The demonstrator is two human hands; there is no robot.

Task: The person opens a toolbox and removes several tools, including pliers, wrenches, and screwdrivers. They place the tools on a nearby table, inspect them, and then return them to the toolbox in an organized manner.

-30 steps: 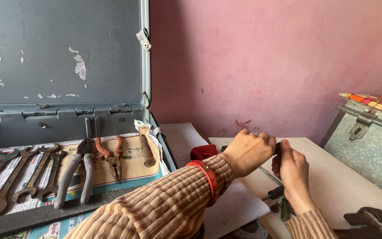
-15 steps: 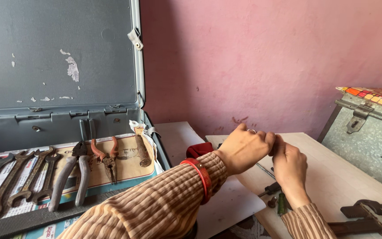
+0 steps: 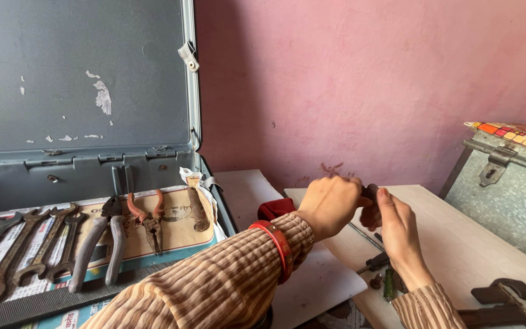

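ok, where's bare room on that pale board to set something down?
Free: the far stretch of the pale wooden board, between the right hand and the galvanised metal trunk. Also the white sheet below the left hand. Crowded: the board's near edge, with the small dark screwdriver and the rusty pipe wrench. The open grey toolbox is full.

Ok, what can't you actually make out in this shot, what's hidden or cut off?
Head view only:
- Small dark object between left hand and right hand: mostly covered by the fingers, kind unclear.
- Pipe wrench: cut off by the bottom edge.
- Spanners in the open case: left ends cut off by the frame edge.
- Screwdriver: partly behind the right wrist.
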